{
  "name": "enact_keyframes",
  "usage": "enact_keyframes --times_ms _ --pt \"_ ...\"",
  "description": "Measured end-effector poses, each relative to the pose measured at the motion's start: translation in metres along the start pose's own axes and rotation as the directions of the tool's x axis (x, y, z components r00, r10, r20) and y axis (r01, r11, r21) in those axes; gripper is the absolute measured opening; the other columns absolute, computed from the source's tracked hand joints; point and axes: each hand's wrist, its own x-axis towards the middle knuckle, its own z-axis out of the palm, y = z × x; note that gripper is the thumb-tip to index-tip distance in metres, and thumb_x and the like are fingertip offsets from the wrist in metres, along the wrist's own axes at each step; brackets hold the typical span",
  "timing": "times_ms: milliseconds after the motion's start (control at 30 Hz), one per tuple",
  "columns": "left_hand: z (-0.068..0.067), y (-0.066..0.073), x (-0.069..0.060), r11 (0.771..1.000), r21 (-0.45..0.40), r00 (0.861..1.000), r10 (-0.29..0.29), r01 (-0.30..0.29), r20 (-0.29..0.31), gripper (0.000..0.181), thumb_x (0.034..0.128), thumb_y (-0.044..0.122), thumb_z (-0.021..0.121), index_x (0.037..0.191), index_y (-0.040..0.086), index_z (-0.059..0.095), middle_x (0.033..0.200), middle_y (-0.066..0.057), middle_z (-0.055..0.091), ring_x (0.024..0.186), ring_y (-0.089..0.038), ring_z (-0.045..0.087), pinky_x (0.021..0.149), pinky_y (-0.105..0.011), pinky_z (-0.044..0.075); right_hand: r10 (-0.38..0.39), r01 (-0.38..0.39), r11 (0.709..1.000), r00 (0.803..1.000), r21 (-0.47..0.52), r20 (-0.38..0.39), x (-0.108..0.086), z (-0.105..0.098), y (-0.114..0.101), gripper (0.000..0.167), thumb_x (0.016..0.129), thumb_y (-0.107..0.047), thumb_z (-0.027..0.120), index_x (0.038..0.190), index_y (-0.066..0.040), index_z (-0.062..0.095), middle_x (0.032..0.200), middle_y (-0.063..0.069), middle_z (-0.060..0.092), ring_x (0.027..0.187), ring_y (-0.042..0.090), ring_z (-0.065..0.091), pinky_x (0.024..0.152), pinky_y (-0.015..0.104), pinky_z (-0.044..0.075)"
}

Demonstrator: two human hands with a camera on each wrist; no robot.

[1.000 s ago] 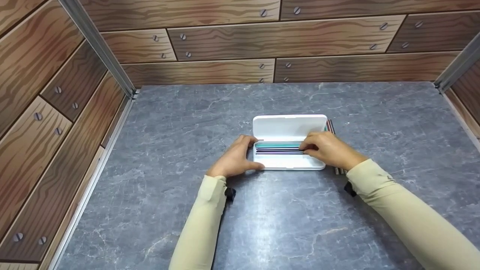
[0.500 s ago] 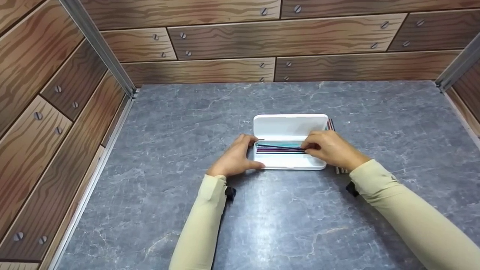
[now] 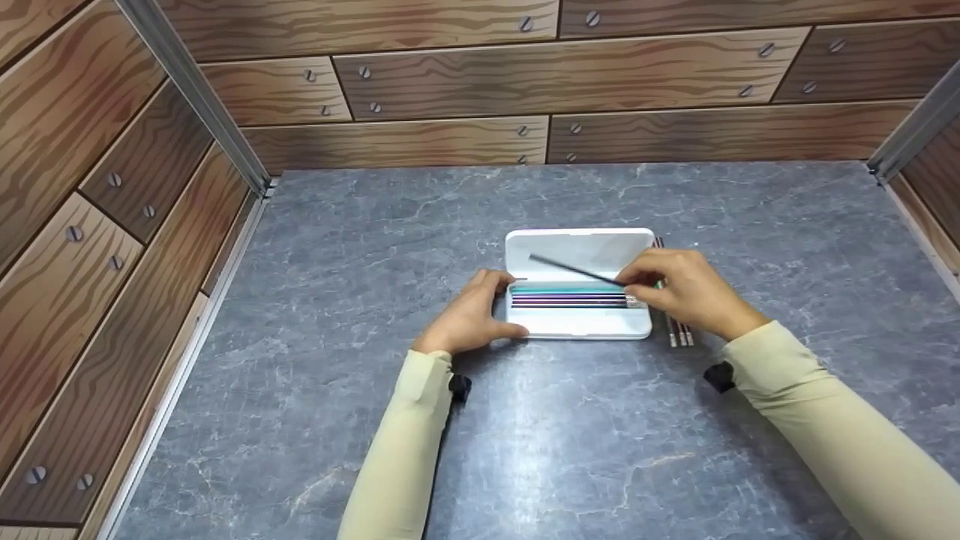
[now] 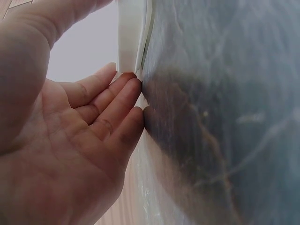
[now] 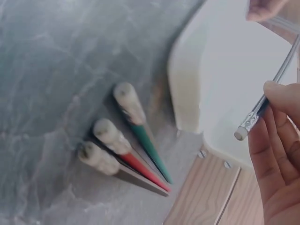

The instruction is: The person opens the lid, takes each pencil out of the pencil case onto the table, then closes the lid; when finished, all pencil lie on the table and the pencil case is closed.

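A white pencil case [image 3: 581,326] lies with its lid raised. My left hand [image 3: 472,315] holds its left end, thumb at the front edge and fingers at the back corner; the left wrist view shows fingertips against the case's end. Between thumb and fingers my right hand [image 3: 684,291] pinches a dark pencil [image 3: 570,268] near its eraser end, tilted above the case with the far end in front of the lid. In the right wrist view its white eraser [image 5: 241,133] and silver band show. Several pencils [image 3: 562,301], teal, purple and dark, lie side by side inside the case.
Just right of the case, three pencils lie on the grey marbled table [image 3: 375,247], partly behind the right hand: a green pencil [image 5: 149,147], a red pencil [image 5: 141,168] and a dark pencil [image 5: 138,182]. Wood-patterned walls [image 3: 450,82] stand at the back and sides.
My right hand has lifted the dark pencil up from the others in the case and moved slightly right and away. The left hand and the case have stayed in place.
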Motion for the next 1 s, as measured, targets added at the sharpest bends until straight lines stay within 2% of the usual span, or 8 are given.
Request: enact_keyframes --times_ms 100,233,333,567,800,900,1000 --pt "0.0 0.0 -0.001 1.0 0.002 1.0 -0.005 0.005 0.004 0.08 0.0905 0.027 0.096 0.155 0.006 0.054 0.153 -0.013 0.057 0.145 -0.029 0.055 0.132 -0.046 0.042 0.094 -0.092 0.995 0.993 0.041 -0.064 -0.002 -0.008 0.0 0.017 0.093 0.002 0.086 0.107 -0.007 0.086 0.096 0.008 0.084 0.083 -0.002 0.067 0.078 0.016 0.058" --pt "-0.001 0.001 -0.001 1.0 0.006 1.0 -0.013 0.013 0.002 0.08 0.0906 0.028 0.096 0.155 0.006 0.054 0.154 -0.013 0.057 0.146 -0.029 0.055 0.133 -0.046 0.041 0.254 -0.244 0.965 0.96 0.096 -0.12 -0.005 -0.017 0.004 0.016 0.095 -0.004 0.087 0.111 -0.003 0.085 0.099 0.017 0.084 0.08 -0.01 0.063 0.074 0.005 0.051" --pt "-0.001 0.001 -0.001 1.0 0.008 1.0 -0.014 0.014 0.001 0.08 0.0906 0.028 0.096 0.155 0.006 0.054 0.154 -0.013 0.057 0.146 -0.029 0.055 0.133 -0.046 0.041 0.336 -0.319 0.939 0.929 0.125 -0.153 -0.007 -0.022 0.009 0.018 0.096 -0.007 0.088 0.113 0.0 0.084 0.102 0.021 0.084 0.078 -0.012 0.063 0.071 0.004 0.05" --pt "-0.001 0.001 -0.001 1.0 0.013 1.0 -0.015 0.015 -0.001 0.08 0.0903 0.028 0.097 0.155 0.008 0.055 0.153 -0.013 0.057 0.146 -0.029 0.055 0.133 -0.047 0.042 0.44 -0.415 0.897 0.87 0.15 -0.223 -0.02 -0.024 0.021 0.021 0.095 -0.008 0.087 0.113 0.004 0.083 0.101 0.021 0.083 0.074 -0.015 0.062 0.066 0.006 0.05" --pt "-0.001 0.001 0.0 1.0 0.011 1.0 -0.016 0.016 -0.005 0.08 0.09 0.029 0.097 0.155 0.008 0.055 0.153 -0.012 0.058 0.145 -0.029 0.056 0.132 -0.046 0.043 0.561 -0.553 0.828 0.807 0.094 -0.184 -0.032 -0.025 0.027 0.03 0.094 -0.014 0.089 0.117 0.004 0.084 0.11 0.026 0.084 0.072 -0.015 0.057 0.065 0.007 0.046" --pt "-0.001 0.001 -0.001 1.0 0.003 1.0 -0.02 0.02 0.0 0.08 0.0904 0.029 0.097 0.155 0.009 0.055 0.153 -0.012 0.057 0.145 -0.029 0.056 0.131 -0.047 0.043 0.604 -0.603 0.795 0.781 0.063 -0.156 -0.037 -0.025 0.028 0.033 0.092 -0.014 0.088 0.119 0.004 0.084 0.106 0.024 0.085 0.069 -0.011 0.058 0.063 0.01 0.046" --pt "0.0 0.002 -0.001 1.0 -0.008 1.0 -0.019 0.019 0.004 0.079 0.091 0.028 0.096 0.155 0.008 0.054 0.154 -0.012 0.056 0.145 -0.029 0.055 0.131 -0.047 0.043 0.633 -0.631 0.773 0.766 0.057 -0.111 -0.042 -0.023 0.029 0.036 0.091 -0.013 0.087 0.122 0.004 0.083 0.101 0.02 0.086 0.067 -0.007 0.062 0.06 0.014 0.049"
